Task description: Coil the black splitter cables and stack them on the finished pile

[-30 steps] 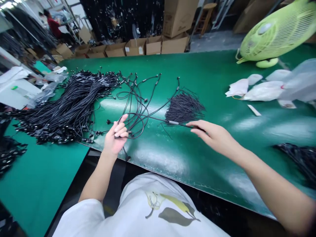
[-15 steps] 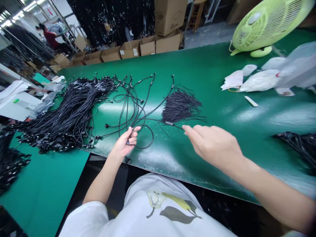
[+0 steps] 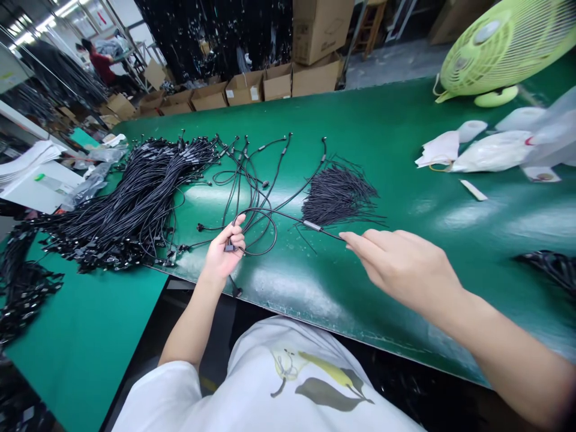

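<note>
Over the green table point(image 3: 396, 144), the right hand point(image 3: 400, 264) reaches in from the lower right, back upward, its fingertips pinching a black cable point(image 3: 288, 215). At centre left, the smaller-looking left hand point(image 3: 226, 249) turns palm up, fingers curled round the looped cable, which crosses mid-frame between both hands, bearing a grey sleeve point(image 3: 312, 225).

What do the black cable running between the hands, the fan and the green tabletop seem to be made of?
Black cable: probably rubber or plastic sheathing, satin, judging by its smooth, flexible loops; its core is hidden.
Fan: likely plastic, fairly smooth; its light-green ribs look moulded.
Green tabletop: glossy surface, perhaps vinyl or rubber, since it mirrors light; base unclear.
</note>
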A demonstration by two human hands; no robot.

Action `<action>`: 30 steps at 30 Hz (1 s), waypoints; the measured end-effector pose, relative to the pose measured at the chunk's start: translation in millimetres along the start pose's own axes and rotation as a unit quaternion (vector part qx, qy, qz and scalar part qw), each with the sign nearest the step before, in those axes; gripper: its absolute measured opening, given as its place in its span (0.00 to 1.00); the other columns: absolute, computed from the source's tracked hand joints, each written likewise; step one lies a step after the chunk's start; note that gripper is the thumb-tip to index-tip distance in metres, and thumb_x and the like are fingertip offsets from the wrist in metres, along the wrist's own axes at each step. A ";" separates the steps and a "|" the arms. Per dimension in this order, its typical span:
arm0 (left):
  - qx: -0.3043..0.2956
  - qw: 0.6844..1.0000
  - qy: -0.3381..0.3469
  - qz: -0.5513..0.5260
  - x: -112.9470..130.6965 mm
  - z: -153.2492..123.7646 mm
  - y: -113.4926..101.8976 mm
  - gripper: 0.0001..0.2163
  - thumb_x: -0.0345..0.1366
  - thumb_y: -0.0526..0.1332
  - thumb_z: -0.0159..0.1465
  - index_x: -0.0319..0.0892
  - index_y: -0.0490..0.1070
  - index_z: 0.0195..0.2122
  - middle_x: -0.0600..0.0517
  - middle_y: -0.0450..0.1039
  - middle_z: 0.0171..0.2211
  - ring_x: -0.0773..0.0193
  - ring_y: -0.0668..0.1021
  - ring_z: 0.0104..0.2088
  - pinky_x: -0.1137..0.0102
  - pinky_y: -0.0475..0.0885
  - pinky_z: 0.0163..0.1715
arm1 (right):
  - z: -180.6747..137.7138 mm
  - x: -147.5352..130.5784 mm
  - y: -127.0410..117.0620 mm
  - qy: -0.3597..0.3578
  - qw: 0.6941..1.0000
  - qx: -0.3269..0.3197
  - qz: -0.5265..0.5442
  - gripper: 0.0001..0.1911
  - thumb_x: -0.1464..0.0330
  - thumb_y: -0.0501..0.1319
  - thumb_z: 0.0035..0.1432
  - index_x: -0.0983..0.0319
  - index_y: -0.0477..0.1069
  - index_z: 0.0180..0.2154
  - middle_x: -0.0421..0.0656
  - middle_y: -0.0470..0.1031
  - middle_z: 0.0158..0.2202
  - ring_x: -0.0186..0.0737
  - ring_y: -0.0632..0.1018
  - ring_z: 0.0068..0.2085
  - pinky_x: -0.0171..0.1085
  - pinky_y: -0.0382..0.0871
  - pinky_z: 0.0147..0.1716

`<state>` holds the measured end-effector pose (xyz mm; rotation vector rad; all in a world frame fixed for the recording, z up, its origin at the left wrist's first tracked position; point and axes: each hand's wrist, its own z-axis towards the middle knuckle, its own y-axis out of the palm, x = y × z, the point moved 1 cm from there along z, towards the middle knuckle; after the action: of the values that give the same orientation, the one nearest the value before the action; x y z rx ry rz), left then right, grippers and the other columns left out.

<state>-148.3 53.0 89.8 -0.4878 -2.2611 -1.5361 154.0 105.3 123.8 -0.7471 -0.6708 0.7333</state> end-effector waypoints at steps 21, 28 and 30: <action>-0.145 0.955 0.037 0.258 -73.8 -9.3 22.8 0.17 0.49 0.64 0.60 0.40 0.66 0.30 0.55 0.66 0.25 0.74 0.65 0.19 0.74 0.61 0.23 | 32.5 -49.8 74.0 0.374 0.643 0.003 0.669 0.23 0.48 0.61 0.54 0.61 0.66 0.37 0.41 0.70 0.33 0.36 0.72 0.34 0.36 0.65 0.34; -0.119 0.968 -0.042 0.216 -103.1 -9.3 12.3 0.23 0.59 0.56 0.62 0.42 0.60 0.24 0.61 0.52 0.15 0.69 0.64 0.19 0.67 0.68 0.36 | 28.9 -69.3 75.6 0.444 0.342 -0.007 0.828 0.26 0.48 0.65 0.51 0.61 0.58 0.25 0.30 0.47 0.20 0.25 0.47 0.19 0.30 0.42 0.17; -0.104 0.967 -0.033 0.231 -103.7 -10.3 9.9 0.21 0.57 0.59 0.61 0.42 0.61 0.28 0.64 0.49 0.15 0.72 0.60 0.17 0.68 0.68 0.34 | 30.8 -66.4 70.1 0.431 0.280 -0.034 0.857 0.27 0.46 0.64 0.50 0.61 0.57 0.25 0.30 0.46 0.20 0.26 0.48 0.19 0.29 0.46 0.16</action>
<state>-51.8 38.6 51.8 -1.0565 -1.8555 -1.5228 69.5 100.9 68.0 -1.6456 1.6710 1.9162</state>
